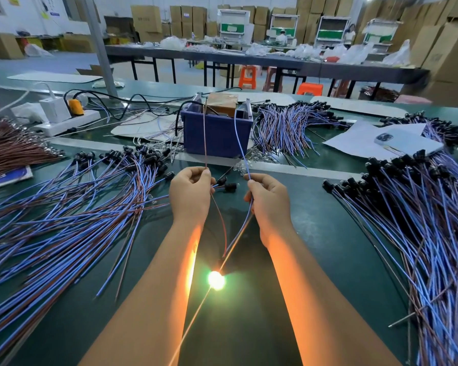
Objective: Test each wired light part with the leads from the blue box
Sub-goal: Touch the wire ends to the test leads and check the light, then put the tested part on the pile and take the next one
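The blue box (217,136) stands on the green bench ahead of me. A brown lead (205,133) runs from it to my left hand (189,192), pinched there against the part's red-brown wire (220,223). A blue lead (239,138) runs to my right hand (267,199), pinched against the part's blue wire (242,228). Both wires hang down to the light part, whose bulb (216,280) glows brightly between my forearms. Two loose black sockets (226,184) lie between my hands.
Big piles of blue and brown wired parts lie at the left (64,207), the right (413,223) and behind the box (286,122). A white power strip (66,122) is far left; a phone (407,141) on paper is far right.
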Demonstrator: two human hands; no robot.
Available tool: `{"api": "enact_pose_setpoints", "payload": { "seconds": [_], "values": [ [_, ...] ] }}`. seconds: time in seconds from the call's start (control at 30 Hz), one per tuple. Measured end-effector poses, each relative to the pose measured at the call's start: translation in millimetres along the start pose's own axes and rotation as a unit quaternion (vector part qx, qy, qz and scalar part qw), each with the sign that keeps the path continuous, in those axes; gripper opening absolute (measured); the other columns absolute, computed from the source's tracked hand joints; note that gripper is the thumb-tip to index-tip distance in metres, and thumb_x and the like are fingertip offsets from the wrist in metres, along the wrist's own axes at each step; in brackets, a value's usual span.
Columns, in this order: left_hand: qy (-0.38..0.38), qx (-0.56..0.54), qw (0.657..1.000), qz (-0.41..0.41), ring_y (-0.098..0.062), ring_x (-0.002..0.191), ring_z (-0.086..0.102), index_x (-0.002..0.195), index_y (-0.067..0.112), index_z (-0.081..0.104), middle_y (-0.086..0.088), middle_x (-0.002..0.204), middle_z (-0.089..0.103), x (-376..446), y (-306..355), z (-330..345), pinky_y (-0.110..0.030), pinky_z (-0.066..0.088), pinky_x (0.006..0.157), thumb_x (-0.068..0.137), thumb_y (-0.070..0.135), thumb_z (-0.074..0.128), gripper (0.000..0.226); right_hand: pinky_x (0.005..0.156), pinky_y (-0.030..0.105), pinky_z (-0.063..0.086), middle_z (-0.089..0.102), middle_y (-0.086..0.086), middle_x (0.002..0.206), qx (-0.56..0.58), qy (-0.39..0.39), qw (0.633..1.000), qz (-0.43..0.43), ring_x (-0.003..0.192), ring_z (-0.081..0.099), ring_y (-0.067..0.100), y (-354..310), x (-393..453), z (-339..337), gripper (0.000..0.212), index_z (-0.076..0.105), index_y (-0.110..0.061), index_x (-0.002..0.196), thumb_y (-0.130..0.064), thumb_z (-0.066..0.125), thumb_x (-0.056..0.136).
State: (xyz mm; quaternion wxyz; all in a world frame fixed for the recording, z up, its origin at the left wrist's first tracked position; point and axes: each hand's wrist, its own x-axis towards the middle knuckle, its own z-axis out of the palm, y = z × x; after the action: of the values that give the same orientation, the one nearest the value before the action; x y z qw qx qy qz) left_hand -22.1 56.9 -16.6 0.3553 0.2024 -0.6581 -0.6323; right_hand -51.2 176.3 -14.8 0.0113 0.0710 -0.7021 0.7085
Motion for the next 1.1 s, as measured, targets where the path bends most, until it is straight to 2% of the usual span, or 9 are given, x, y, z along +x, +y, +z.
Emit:
{"api": "enact_pose_setpoints", "payload": {
  "seconds": [0.2, 0.43, 0.53, 0.67, 0.77, 0.83, 0.9, 1.0, 1.1],
  "values": [
    [-0.005, 0.002, 1.0, -0.002, 0.001, 0.053, 0.058, 0.082, 0.022, 0.062, 0.004, 0.071, 0.066, -1.9, 1.6, -2.2, -0.02, 0.049, 0.06, 0.095, 0.014, 0.057, 0.016, 0.056, 0.017, 0.039, 0.052, -0.008, 0.053, 0.003, -0.005, 1.0, -0.005, 0.048, 0.047, -0.003, -0.9, -0.8, -0.3, 0.025, 0.066, -0.028, 0.085, -0.009, 0.052, 0.094],
    [-0.147, -0.047, 0.987, -0.04, 0.001, 0.058, 0.058, 0.083, 0.016, 0.071, 0.003, 0.073, 0.068, -9.6, 10.1, 9.5, -0.01, 0.042, 0.051, 0.094, 0.013, 0.057, 0.019, 0.056, 0.012, 0.04, 0.057, -0.015, 0.05, -0.017, -0.082, 0.994, -0.066, 0.05, 0.049, 0.0, -4.4, -6.6, 5.7, 0.027, 0.069, -0.023, 0.084, 0.0, 0.056, 0.091],
    [-0.167, -0.058, 0.983, -0.052, -0.009, 0.06, 0.057, 0.08, 0.013, 0.068, -0.001, 0.069, 0.065, -9.2, 9.1, 8.0, -0.018, 0.044, 0.055, 0.093, 0.015, 0.061, 0.015, 0.056, 0.01, 0.041, 0.058, -0.014, 0.052, -0.023, -0.105, 0.991, -0.073, 0.052, 0.051, -0.001, -4.4, -7.1, 5.2, 0.021, 0.071, -0.016, 0.086, -0.001, 0.057, 0.091],
    [-0.143, -0.165, 0.97, -0.107, -0.004, 0.041, 0.043, 0.074, 0.012, 0.054, 0.008, 0.049, 0.051, -5.1, 11.7, 6.8, -0.016, 0.04, 0.041, 0.096, 0.009, 0.055, 0.022, 0.064, 0.016, 0.047, 0.068, -0.001, 0.074, 0.013, -0.129, 0.99, -0.061, 0.063, 0.061, 0.003, -5.0, -7.3, 4.9, 0.022, 0.07, -0.009, 0.101, 0.001, 0.052, 0.094],
    [-0.119, -0.223, 0.959, -0.129, -0.004, 0.043, 0.046, 0.074, 0.012, 0.051, 0.007, 0.05, 0.051, -2.1, 12.9, 4.1, -0.014, 0.038, 0.04, 0.097, 0.009, 0.053, 0.023, 0.069, 0.022, 0.049, 0.065, 0.005, 0.083, -0.008, -0.17, 0.982, -0.085, 0.072, 0.058, 0.013, -3.6, -8.2, 4.2, 0.039, 0.064, -0.019, 0.119, 0.002, 0.065, 0.087],
    [-0.101, -0.209, 0.965, -0.124, -0.005, 0.046, 0.049, 0.075, 0.012, 0.052, 0.008, 0.051, 0.053, -0.9, 10.0, 1.8, -0.015, 0.042, 0.043, 0.097, 0.01, 0.054, 0.023, 0.073, 0.023, 0.051, 0.063, 0.008, 0.084, -0.003, -0.196, 0.976, -0.097, 0.074, 0.056, 0.014, -3.6, -9.9, 4.6, 0.047, 0.064, -0.026, 0.119, 0.001, 0.072, 0.082],
    [-0.084, -0.205, 0.967, -0.126, -0.006, 0.048, 0.052, 0.075, 0.011, 0.053, 0.007, 0.052, 0.055, -0.3, 7.4, 0.8, -0.017, 0.047, 0.047, 0.097, 0.011, 0.055, 0.022, 0.066, 0.018, 0.049, 0.066, -0.001, 0.08, 0.023, -0.207, 0.972, -0.106, 0.067, 0.054, 0.007, -4.4, -11.6, 4.3, 0.038, 0.069, -0.028, 0.113, -0.002, 0.07, 0.084],
    [-0.078, -0.198, 0.971, -0.11, -0.006, 0.051, 0.057, 0.077, 0.012, 0.056, 0.005, 0.055, 0.061, -2.4, 6.1, 1.8, -0.017, 0.051, 0.054, 0.094, 0.01, 0.061, 0.018, 0.056, 0.013, 0.044, 0.069, -0.012, 0.072, 0.079, -0.171, 0.976, -0.107, 0.058, 0.055, -0.001, -4.4, -11.6, 1.6, 0.022, 0.071, -0.028, 0.101, -0.012, 0.057, 0.096],
    [-0.096, -0.141, 0.984, -0.044, -0.006, 0.056, 0.062, 0.079, 0.013, 0.058, 0.005, 0.061, 0.065, -9.1, 4.2, 2.5, -0.018, 0.051, 0.055, 0.088, 0.007, 0.068, 0.015, 0.058, 0.019, 0.042, 0.065, -0.01, 0.074, 0.094, -0.08, 0.99, -0.064, 0.058, 0.051, 0.006, -2.7, -7.6, -2.7, 0.025, 0.07, -0.028, 0.093, -0.024, 0.047, 0.102]
  ]
}}
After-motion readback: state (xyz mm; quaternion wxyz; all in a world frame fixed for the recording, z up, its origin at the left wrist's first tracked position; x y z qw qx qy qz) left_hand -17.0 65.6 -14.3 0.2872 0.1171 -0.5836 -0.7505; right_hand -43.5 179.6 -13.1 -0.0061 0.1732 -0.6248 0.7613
